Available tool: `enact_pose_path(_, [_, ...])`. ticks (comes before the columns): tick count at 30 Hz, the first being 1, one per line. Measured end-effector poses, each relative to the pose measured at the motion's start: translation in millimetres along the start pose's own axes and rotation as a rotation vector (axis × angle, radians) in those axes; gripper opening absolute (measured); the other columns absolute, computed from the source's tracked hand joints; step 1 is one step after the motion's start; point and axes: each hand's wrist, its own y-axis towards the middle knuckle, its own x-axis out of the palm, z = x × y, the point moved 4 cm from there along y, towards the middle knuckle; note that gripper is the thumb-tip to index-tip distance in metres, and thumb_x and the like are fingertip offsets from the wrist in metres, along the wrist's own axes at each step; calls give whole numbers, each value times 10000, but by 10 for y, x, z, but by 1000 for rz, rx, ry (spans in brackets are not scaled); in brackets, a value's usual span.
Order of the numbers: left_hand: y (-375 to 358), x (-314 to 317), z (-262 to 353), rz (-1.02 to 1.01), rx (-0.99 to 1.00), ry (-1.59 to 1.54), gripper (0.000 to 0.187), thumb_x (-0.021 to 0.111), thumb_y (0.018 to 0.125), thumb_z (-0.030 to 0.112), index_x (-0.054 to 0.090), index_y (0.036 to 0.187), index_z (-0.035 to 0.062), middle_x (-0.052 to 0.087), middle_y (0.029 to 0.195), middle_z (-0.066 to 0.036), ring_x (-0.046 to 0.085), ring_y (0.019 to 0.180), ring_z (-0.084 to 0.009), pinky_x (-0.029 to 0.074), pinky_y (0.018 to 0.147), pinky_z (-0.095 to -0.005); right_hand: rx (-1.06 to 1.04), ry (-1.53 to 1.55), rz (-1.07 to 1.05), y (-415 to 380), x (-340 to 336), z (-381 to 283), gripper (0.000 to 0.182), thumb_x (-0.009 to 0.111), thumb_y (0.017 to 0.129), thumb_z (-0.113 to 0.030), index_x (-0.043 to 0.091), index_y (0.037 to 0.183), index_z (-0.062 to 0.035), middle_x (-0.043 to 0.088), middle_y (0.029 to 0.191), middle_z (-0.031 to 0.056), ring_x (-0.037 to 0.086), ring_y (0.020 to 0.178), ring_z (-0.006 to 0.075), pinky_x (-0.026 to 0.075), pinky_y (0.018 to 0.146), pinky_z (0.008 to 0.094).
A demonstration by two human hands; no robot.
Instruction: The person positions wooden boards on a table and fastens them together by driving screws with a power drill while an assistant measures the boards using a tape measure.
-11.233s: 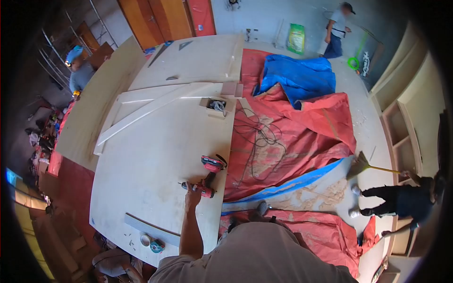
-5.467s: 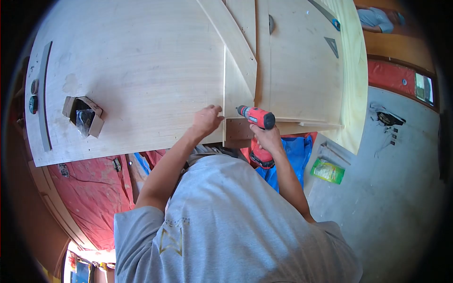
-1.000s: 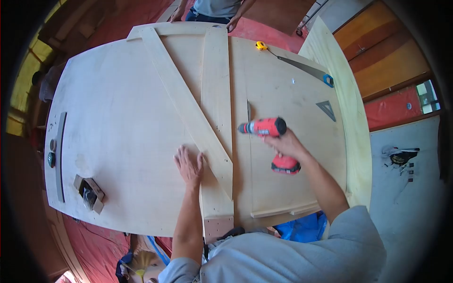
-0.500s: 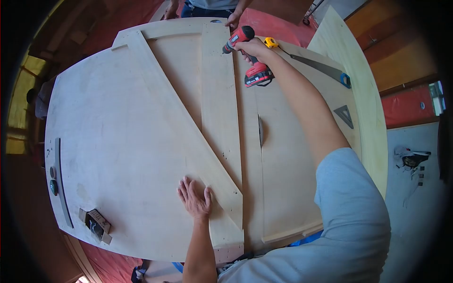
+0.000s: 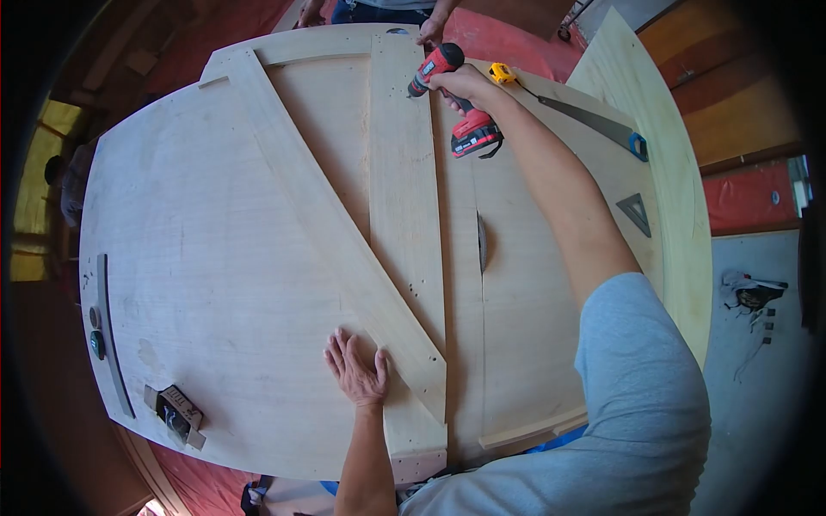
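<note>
My right hand (image 5: 469, 89) is wrapped round the grip of a red and black cordless drill (image 5: 441, 62), at the far end of the work. The drill's tip points down at the right edge of a long wooden plank (image 5: 404, 172). Close to me, my left hand (image 5: 357, 371) lies flat with fingers spread on the pale plywood sheet (image 5: 215, 258). Its thumb is beside a diagonal board (image 5: 344, 241) that runs from the far left down to the plank's near end. Screw heads or holes dot the ends of the boards.
At the far edge another person's hand (image 5: 430, 33) rests near the plank. To the right lie a yellow tape measure (image 5: 502, 73), a handsaw (image 5: 594, 123) and a triangular square (image 5: 635, 213). A circular blade (image 5: 482, 242) pokes through a slot. An open box (image 5: 178, 413) stands left.
The view has shifted slightly, so the boards and tools on the right sit a little further right. My hands and the drill keep nearly the same places on the work.
</note>
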Motion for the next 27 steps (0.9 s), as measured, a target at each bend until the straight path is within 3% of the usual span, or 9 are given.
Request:
enact_pose_path(9, [-12, 14, -27, 17, 8, 1, 624, 541, 1037, 501, 488, 1475, 60, 390, 1670, -200, 275, 1581, -409, 120, 1310, -545, -2, 44, -20, 9, 27, 42, 228, 731, 843, -246, 646, 929, -53, 555, 665, 19, 555, 497, 123, 453, 418, 324])
enact_pose_path(18, [-3, -8, 5, 1, -3, 6, 632, 531, 1039, 514, 485, 1478, 62, 397, 1667, -200, 283, 1581, -404, 126, 1308, -547, 23, -125, -95, 339, -3, -246, 169, 712, 832, -205, 609, 822, -71, 513, 621, 22, 522, 492, 141, 441, 450, 355])
enact_pose_path(19, [-2, -4, -5, -4, -13, 6, 634, 533, 1037, 519, 490, 1475, 63, 404, 1664, -199, 285, 1580, -405, 128, 1307, -547, 44, -185, -94, 390, -2, -260, 200, 707, 897, -274, 635, 911, -88, 539, 606, 0, 506, 440, 106, 414, 404, 314])
enact_pose_path(27, [-8, 33, -52, 28, -13, 0, 650, 535, 1026, 549, 510, 1460, 65, 415, 1657, -199, 287, 1582, -393, 132, 1308, -545, 41, -131, -109, 365, -79, -347, 160, 690, 885, -210, 624, 908, -66, 546, 616, 24, 514, 457, 129, 430, 425, 330])
